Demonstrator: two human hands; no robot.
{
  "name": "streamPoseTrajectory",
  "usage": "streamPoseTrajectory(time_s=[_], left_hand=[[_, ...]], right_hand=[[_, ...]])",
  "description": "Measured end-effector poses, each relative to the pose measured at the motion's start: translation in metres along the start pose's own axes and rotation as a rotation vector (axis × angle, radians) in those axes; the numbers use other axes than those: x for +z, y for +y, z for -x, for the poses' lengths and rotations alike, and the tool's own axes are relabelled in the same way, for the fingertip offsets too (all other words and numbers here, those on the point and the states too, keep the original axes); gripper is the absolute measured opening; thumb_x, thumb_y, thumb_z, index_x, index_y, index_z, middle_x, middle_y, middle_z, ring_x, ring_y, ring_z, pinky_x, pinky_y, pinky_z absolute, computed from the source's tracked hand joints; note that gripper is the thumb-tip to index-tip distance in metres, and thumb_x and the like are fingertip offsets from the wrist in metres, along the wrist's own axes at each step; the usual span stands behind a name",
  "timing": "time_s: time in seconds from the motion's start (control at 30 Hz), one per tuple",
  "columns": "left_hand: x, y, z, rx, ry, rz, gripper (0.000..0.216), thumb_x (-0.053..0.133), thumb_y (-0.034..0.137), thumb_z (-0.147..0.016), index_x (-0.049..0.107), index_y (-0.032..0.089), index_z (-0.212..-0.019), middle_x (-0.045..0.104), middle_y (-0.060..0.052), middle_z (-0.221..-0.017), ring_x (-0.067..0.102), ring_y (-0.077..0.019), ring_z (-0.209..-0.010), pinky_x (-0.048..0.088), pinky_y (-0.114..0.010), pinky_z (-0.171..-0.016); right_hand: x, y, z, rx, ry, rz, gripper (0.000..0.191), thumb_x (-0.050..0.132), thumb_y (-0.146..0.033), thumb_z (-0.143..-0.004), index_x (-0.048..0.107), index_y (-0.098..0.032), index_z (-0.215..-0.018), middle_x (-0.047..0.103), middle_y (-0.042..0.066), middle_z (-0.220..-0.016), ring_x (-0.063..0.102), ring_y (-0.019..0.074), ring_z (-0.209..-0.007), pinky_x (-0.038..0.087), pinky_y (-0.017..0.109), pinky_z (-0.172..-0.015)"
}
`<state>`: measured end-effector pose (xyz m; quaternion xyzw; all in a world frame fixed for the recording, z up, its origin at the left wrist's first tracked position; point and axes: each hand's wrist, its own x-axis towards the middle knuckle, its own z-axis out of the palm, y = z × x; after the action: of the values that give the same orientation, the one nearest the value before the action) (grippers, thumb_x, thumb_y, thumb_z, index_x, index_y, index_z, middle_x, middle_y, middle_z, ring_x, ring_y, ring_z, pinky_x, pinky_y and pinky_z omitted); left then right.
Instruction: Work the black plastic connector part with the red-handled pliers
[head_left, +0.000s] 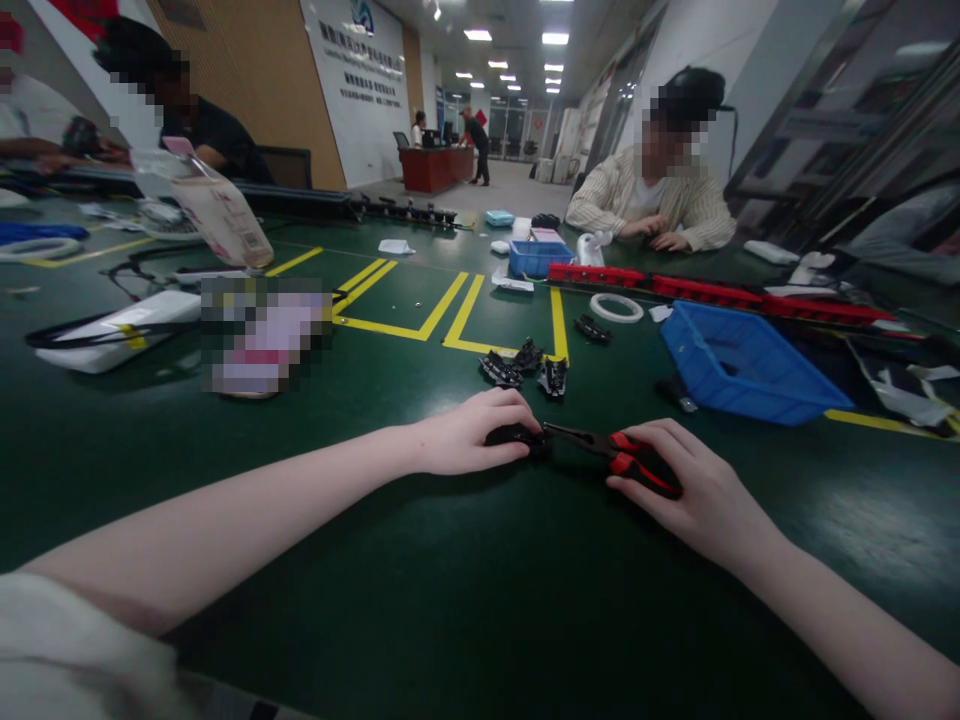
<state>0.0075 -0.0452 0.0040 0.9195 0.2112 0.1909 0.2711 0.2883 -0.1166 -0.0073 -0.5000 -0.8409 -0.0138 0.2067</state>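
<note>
My left hand (471,435) rests on the green table (465,590) with its fingers curled round a small black part (514,436). My right hand (679,480) grips the red and black handles of a pair of pliers (611,452). The pliers' thin jaws point left and meet the black part at its right end. Just beyond my hands lie three similar black parts (525,365) on the table.
A blue bin (739,365) stands at the right, a smaller blue bin (534,258) farther back. A long red rail (712,290) and a white tape ring (616,307) lie behind. A person in a striped shirt sits across; another sits at far left.
</note>
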Motion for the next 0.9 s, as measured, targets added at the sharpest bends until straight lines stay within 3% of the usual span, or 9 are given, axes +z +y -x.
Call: streamPoseTrajectory(time_s=[0.23, 0.5, 0.73, 0.9], left_hand=[[0.001, 0.0, -0.001, 0.04, 0.014, -0.073, 0.021, 0.054, 0.023, -0.089, 0.06, 0.015, -0.108, 0.055, -0.009, -0.107, 0.053, -0.0198, -0.1, 0.044, -0.033, -0.089], [0.001, -0.002, -0.001, 0.101, 0.029, -0.202, 0.023, 0.053, 0.026, -0.089, 0.059, 0.015, -0.108, 0.057, -0.009, -0.106, 0.054, -0.0205, -0.098, 0.044, -0.031, -0.087], [-0.001, -0.004, 0.0, 0.138, 0.005, -0.244, 0.025, 0.055, 0.026, -0.088, 0.057, 0.013, -0.109, 0.056, -0.009, -0.105, 0.053, -0.0194, -0.096, 0.044, -0.029, -0.085], [0.001, -0.001, 0.001, 0.092, -0.01, -0.222, 0.028, 0.061, 0.028, -0.083, 0.054, 0.015, -0.106, 0.057, -0.007, -0.105, 0.053, -0.0203, -0.097, 0.044, -0.031, -0.085]], right_hand=[[0.003, 0.005, 0.0, -0.154, 0.177, 0.147, 0.041, 0.057, -0.041, -0.083, 0.046, -0.02, -0.117, 0.056, 0.013, -0.109, 0.055, 0.0268, -0.1, 0.048, 0.043, -0.082], [0.004, -0.001, -0.01, -0.449, 0.245, 0.371, 0.04, 0.054, -0.027, -0.085, 0.045, -0.015, -0.121, 0.058, 0.015, -0.11, 0.054, 0.0284, -0.107, 0.04, 0.048, -0.095], [0.008, 0.002, -0.021, -0.393, 0.248, 0.349, 0.043, 0.053, -0.028, -0.084, 0.043, -0.014, -0.123, 0.058, 0.016, -0.114, 0.053, 0.03, -0.111, 0.038, 0.053, -0.1], [0.018, 0.0, -0.038, -0.31, 0.203, 0.313, 0.033, 0.048, -0.012, -0.075, 0.048, -0.019, -0.107, 0.06, 0.012, -0.103, 0.056, 0.0277, -0.103, 0.039, 0.055, -0.098]])
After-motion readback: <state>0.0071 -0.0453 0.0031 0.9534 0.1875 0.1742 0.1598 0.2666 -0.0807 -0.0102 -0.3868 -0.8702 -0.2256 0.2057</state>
